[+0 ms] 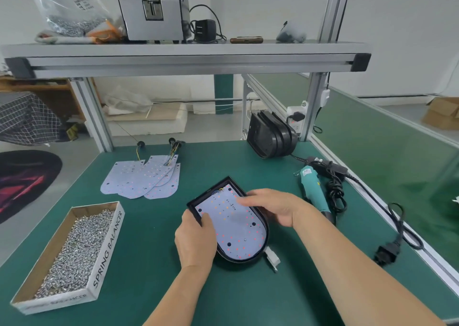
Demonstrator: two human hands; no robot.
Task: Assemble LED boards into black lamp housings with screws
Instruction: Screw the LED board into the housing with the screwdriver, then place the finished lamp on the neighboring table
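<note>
A black lamp housing [264, 222] lies on the green bench with a white LED board [236, 229] seated inside it. My left hand [195, 241] grips the housing's left edge, thumb pressing on the board. My right hand [273, 207] rests on the board's far right part, fingers fairly straight and pressing down. A white connector [272, 258] sticks out at the housing's near end. A cardboard box of screws [74, 253] stands at the left. A teal electric screwdriver [313, 189] lies to the right.
Spare LED boards [141, 179] with wires are fanned out at the back left. Stacked black housings [270, 137] stand at the back right near a frame post. The screwdriver's black cable and plug [386, 251] trail along the right edge. A shelf [183, 52] runs overhead.
</note>
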